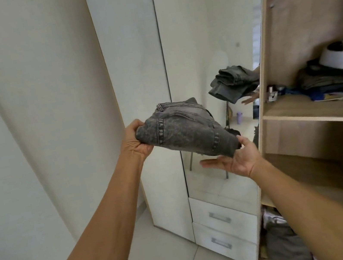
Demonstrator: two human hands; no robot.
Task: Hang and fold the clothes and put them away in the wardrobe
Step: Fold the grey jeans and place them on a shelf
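1. One pair of folded grey washed jeans [185,128] was held in the air, in front of the mirror door [199,57] of the wardrobe [270,45], and not yet on any shelf.
2. The left hand [137,141] was closed on the left end of the bundle, with the fingers wrapped around the fold.
3. The right hand [236,159] was flat and palm up under the right end; only the thumb and the base of the palm touched the cloth, so it supported and did not clamp.
4. The two hands were apart, one at each end of the bundle.
5. To the right, the open compartment showed a middle shelf [312,109] with dark folded clothes [330,82] and a white round object [342,57] on top of them; the shelf below looked free.
6. I judge that folding was finished and that putting away was the step in hand. The next move would need carrying the bundle to the right, level, so that the folds do not open, and sliding it onto a free shelf.
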